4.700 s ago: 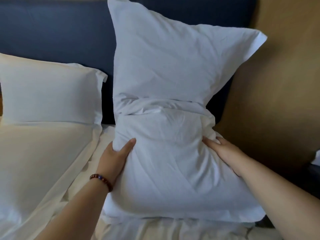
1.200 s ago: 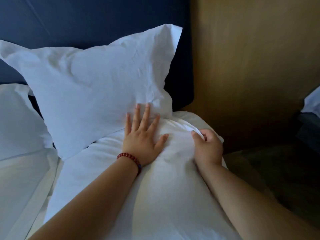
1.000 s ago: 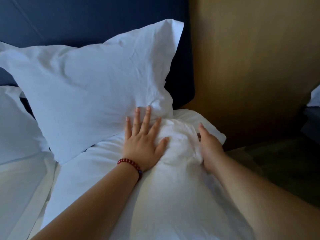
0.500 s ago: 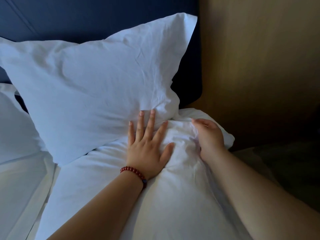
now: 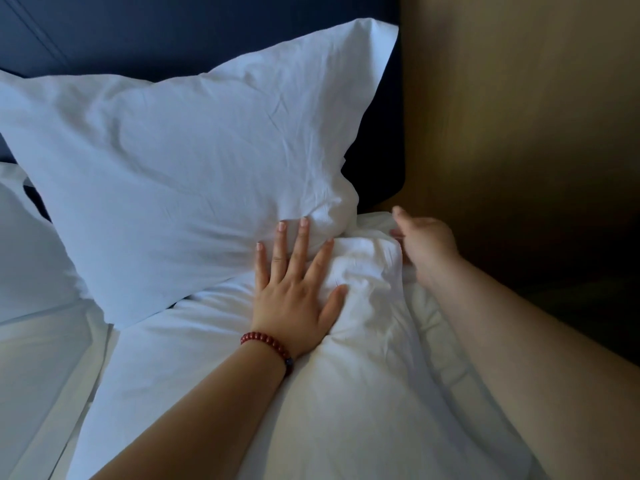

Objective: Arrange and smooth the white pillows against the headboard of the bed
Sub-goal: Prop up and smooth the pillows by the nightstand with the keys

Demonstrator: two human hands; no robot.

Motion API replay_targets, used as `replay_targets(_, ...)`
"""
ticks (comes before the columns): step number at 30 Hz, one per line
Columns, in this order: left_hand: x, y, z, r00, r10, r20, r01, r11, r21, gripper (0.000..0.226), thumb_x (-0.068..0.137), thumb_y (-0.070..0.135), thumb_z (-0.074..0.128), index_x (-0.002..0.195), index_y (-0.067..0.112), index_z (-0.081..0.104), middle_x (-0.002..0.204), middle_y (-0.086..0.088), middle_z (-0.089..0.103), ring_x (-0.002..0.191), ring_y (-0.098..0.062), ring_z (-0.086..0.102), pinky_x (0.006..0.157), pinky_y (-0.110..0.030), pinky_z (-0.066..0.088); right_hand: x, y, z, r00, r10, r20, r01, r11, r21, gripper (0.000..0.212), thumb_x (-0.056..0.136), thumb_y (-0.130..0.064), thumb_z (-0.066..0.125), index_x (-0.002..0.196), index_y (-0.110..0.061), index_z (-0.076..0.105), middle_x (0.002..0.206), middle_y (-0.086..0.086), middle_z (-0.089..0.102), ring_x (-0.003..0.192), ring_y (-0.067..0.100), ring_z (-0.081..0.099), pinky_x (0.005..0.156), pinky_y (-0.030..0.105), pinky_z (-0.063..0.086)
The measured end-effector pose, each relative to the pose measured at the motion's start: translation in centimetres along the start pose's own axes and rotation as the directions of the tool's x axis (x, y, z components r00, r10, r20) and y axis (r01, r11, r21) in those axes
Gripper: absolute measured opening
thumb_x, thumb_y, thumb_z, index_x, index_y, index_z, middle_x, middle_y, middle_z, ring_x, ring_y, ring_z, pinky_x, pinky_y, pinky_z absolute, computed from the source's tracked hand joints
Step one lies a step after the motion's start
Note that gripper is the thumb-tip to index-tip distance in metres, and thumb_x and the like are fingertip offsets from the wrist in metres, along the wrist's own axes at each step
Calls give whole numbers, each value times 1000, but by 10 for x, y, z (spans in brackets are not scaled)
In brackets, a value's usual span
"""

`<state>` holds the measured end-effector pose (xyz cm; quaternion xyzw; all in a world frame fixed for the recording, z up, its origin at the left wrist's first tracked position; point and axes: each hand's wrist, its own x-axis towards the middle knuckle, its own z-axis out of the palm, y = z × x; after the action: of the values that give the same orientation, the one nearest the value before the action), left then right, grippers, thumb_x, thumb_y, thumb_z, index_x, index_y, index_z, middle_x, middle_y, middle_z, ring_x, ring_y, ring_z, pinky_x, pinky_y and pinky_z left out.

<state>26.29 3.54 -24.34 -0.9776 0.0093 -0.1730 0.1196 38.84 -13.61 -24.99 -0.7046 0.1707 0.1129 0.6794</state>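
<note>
1. Head camera showed us two white pillows at the head end of the bed, toward its right edge. The upright pillow point(image 5: 194, 174) leaned against the dark blue headboard point(image 5: 173, 32). The flat pillow point(image 5: 346, 393) lay in front of it, its far end meeting the upright one's lower edge.
2. Our left hand point(image 5: 294, 299), a red bead bracelet point(image 5: 268, 346) at the wrist, lay spread on the flat pillow with its fingers straight, pressing and gripping nothing. Its fingertips touched the upright pillow's lower edge.
3. Our right hand point(image 5: 427, 247) was at the flat pillow's right edge, just beside a bunched fold point(image 5: 360, 268) of the case. It was blurred with the thumb lifted, so we could not tell whether the fingers pinched cloth or had let go.
4. Half a second earlier that hand had been curled down over the fold. It now sat further right and looked to be lifting away, leaving the fold raised between our two hands. The left hand had barely shifted over the last second.
5. We judged the tucking at that corner close to finished. The smoothing was not: the fold and the creases beside it still stood up.
6. Another pillow point(image 5: 31, 258) rested toward the bed's left edge, beside the upright one.
</note>
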Motion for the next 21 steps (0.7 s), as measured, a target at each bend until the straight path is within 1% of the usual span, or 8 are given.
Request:
replay_targets(3,0,0,-2,1000,-3,8,3,1000,7,70,91,64,28,152,28,28,163,-5,-3,148,-32,-12,117,-57,-5,-13,-12,25,984,104,148,-59,957,-284,58,78,-65,64,95,-10,66,88,7,66,79,27,63,75,34,51)
replay_targets(7,0,-1,-3,1000,2,13,-2,1000,2,69,92,63,28,151,29,30,163,-5,-3,148,-32,-12,117,-57,-7,-10,-8,34,997,-80,9,80,985,-152,35,85,-36,72,107,-8,70,97,9,70,90,28,65,80,33,52)
replay_targets(9,-1,0,-3,1000,5,10,-5,1000,4,68,92,63,28,151,30,30,163,-5,-3,148,-32,-12,117,-56,-8,-12,1,30,983,-155,-95,152,988,-38,19,87,-30,70,83,-11,71,79,7,69,80,26,63,73,29,50)
replay_targets(11,-1,0,-2,1000,12,5,-12,1000,3,67,92,63,29,151,32,30,163,-5,-4,148,-32,-12,117,-56,-8,-20,13,27,943,-267,-198,266,963,-33,32,90,-26,66,64,-8,63,59,10,58,65,23,51,59,26,38)
replay_targets(13,-1,0,-1,1000,19,2,-19,1000,5,66,92,63,30,151,33,30,163,-5,-4,148,-32,-12,117,-56,-8,-28,23,24,890,-357,-283,369,929,-12,32,91,-23,65,69,0,65,62,17,59,60,26,46,57,28,34)
replay_targets(17,-2,0,0,1000,23,8,-23,1000,-1,64,93,63,28,150,35,30,163,-5,-4,148,-31,-13,117,-55,-10,-34,30,26,911,-258,-322,306,946,109,20,92,-25,64,78,-12,69,60,-7,55,59,8,49,57,20,36)
replay_targets(19,-1,1,1,1000,24,17,-23,1000,-8,64,93,63,28,150,35,30,163,-5,-4,148,-31,-14,117,-54,-10,-37,30,25,940,-203,-274,260,946,193,17,94,-26,62,91,-11,71,70,-10,59,73,8,58,60,17,39)
replay_targets(21,0,0,1,1000,15,24,-15,1000,-9,65,93,63,27,151,33,29,163,-5,-4,148,-31,-14,117,-55,-9,-39,25,16,970,-196,-142,209,974,83,27,98,-30,54,114,-12,66,90,-3,63,100,20,62,70,19,44)
